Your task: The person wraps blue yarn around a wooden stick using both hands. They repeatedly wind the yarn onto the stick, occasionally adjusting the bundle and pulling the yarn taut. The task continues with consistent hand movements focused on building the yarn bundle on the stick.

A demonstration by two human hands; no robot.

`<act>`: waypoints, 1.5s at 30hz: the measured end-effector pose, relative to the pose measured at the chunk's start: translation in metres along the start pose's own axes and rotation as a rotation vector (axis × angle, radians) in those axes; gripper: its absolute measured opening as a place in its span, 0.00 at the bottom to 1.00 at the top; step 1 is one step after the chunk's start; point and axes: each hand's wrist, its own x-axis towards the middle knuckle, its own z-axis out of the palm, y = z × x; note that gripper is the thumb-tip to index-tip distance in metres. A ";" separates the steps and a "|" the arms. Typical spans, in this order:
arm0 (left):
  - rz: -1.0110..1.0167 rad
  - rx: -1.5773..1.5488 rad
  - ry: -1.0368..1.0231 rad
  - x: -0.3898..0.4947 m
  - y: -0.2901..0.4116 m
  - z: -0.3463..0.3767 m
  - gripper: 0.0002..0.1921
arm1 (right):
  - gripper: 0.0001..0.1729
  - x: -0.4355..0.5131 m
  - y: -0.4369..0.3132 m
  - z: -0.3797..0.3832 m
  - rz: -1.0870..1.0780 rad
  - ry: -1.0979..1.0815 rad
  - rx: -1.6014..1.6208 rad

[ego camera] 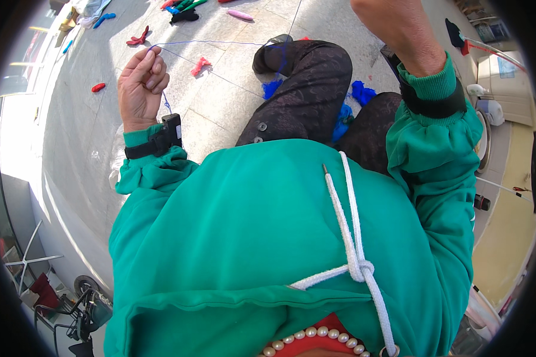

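My left hand is raised on the left, thumb and fingertips pinched on a thin blue yarn. One strand runs right from the fingertips to a small tangle by my shoe; another slants down toward a blue yarn clump beside my leg. A loose tail of yarn hangs below the palm. At the top edge is my right hand; its fingers are cut off by the frame, so its grip is hidden. A strand also rises out of view near the top middle. More blue yarn lies between my legs.
Scattered on the tiled floor are a dark red piece, a coral scrap, a small red piece, a pink piece and a multicoloured pile. Cardboard stands right; a wheeled metal frame stands lower left.
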 end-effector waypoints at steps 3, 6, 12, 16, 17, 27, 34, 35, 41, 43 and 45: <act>0.001 -0.067 -0.005 0.001 0.006 -0.008 0.10 | 0.09 0.003 0.000 -0.002 -0.023 -0.359 -0.238; 0.027 -0.072 0.007 -0.001 0.010 -0.013 0.10 | 0.11 0.004 0.001 -0.006 0.128 -0.179 -0.151; 0.063 -0.007 0.082 -0.007 0.014 -0.023 0.10 | 0.10 0.005 -0.004 -0.007 0.046 -0.183 -0.249; 0.086 0.074 0.263 -0.018 0.016 -0.051 0.11 | 0.13 0.003 -0.009 -0.014 0.350 -0.129 -0.054; 0.089 0.098 0.325 -0.020 0.016 -0.062 0.11 | 0.13 0.004 -0.009 -0.016 0.258 -0.166 -0.113; -0.360 0.405 0.940 -0.104 -0.035 -0.253 0.06 | 0.09 0.019 -0.003 -0.032 0.305 -0.131 0.056; -0.719 1.807 0.536 -0.142 -0.082 -0.292 0.18 | 0.11 0.030 -0.023 -0.046 0.397 -0.038 0.202; -0.723 1.793 0.496 -0.129 -0.085 -0.283 0.18 | 0.11 0.032 -0.023 -0.047 0.380 -0.043 0.222; -0.308 1.606 0.121 -0.041 -0.118 -0.181 0.21 | 0.11 0.053 -0.001 -0.082 0.272 -0.266 0.338; -0.335 1.396 -0.036 -0.014 -0.141 -0.146 0.21 | 0.12 0.053 0.009 -0.092 0.276 -0.277 0.381; -0.378 1.344 -0.231 0.008 -0.167 -0.114 0.22 | 0.13 0.048 0.015 -0.102 0.312 -0.209 0.428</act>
